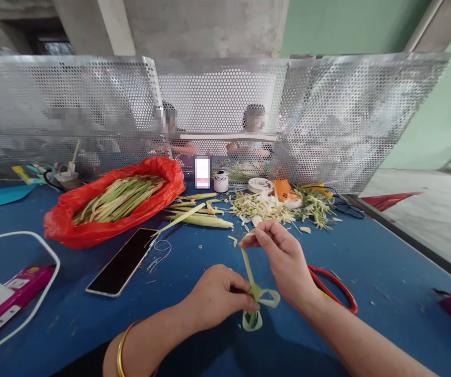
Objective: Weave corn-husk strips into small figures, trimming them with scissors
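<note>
A pale green leaf strip (248, 265), folded into loops at its lower end, spans the gap between my two hands. My left hand (225, 293) pinches the folded part between thumb and fingers; one loop (269, 298) sticks out to the right and another hangs below. Higher up, my right hand (278, 251) is closed on the strip's free upper end, thumb against fingers. Beyond my hands lie long yellow-green leaves (205, 220) and a heap of leaf scraps (262, 207).
A red plastic bag (162, 175) full of leaf strips stands at the left, behind a phone (123, 262). Red-handled pliers or scissors (339, 288) lie right of my forearm. A purple power strip (17, 298) with a white cable sits far left. A perforated metal screen (221, 94) closes the back, people behind it.
</note>
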`<act>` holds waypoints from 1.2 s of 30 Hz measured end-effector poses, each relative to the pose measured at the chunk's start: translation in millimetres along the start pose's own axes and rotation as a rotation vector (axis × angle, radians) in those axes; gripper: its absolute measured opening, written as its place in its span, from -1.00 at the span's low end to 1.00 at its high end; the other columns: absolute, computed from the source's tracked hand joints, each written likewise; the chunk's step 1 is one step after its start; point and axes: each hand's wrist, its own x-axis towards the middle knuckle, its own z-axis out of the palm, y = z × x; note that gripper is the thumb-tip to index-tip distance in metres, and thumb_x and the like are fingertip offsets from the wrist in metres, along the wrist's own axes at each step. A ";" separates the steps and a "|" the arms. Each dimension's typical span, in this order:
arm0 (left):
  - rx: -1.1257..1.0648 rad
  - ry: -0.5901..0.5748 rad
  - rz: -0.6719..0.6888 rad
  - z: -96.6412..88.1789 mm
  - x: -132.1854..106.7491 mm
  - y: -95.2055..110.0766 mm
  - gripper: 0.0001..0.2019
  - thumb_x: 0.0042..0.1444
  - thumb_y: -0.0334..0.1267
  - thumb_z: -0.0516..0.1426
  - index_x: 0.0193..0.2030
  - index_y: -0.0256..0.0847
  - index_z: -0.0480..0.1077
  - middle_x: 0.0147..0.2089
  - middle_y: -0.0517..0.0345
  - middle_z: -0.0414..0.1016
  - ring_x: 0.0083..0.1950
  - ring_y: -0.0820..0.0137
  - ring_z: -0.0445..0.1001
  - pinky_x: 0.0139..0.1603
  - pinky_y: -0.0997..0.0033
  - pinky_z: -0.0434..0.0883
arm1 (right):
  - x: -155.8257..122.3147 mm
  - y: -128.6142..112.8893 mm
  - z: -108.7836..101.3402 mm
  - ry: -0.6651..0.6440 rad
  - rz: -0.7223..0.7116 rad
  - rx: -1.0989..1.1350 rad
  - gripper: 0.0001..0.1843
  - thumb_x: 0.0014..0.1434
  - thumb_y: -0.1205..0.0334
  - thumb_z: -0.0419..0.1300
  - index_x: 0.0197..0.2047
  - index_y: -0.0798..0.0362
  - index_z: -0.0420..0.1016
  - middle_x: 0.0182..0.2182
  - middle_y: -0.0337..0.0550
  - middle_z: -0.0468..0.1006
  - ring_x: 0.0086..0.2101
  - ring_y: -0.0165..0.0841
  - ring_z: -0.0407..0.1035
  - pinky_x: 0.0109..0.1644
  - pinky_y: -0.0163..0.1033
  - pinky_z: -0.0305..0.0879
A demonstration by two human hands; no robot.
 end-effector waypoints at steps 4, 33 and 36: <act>-0.004 -0.091 0.000 -1.6 -1.7 7.7 -0.83 -0.05 -0.21 0.22 -0.55 -0.21 0.56 -0.53 0.20 0.51 -0.39 0.39 0.42 -0.31 0.48 0.25 | -0.2 6.0 2.6 -0.015 -0.019 -0.009 -0.80 0.26 0.09 0.11 -0.35 0.00 0.30 -0.40 -0.21 0.55 -0.29 -0.32 0.49 -0.09 -0.15 0.39; -0.596 0.188 -0.184 -8.7 4.6 9.2 -0.80 -0.04 -0.17 0.26 -0.51 -0.27 0.45 -0.63 0.22 0.41 -0.54 0.53 0.29 -0.44 0.51 0.21 | 1.8 2.2 -25.8 -0.272 -0.284 -0.802 -0.80 0.23 0.24 0.14 -0.44 -0.02 0.47 -0.49 -0.26 0.54 -0.40 -0.33 0.41 -0.24 -0.25 0.25; -0.609 0.180 -0.141 -8.2 5.1 7.6 -0.82 -0.02 -0.20 0.25 -0.50 -0.28 0.47 -0.59 0.19 0.44 -0.51 0.51 0.34 -0.34 0.48 0.29 | 2.4 10.6 -26.0 -0.241 -0.288 -0.847 -0.80 0.25 0.24 0.12 -0.42 -0.02 0.46 -0.47 -0.27 0.54 -0.37 -0.33 0.41 -0.20 -0.24 0.25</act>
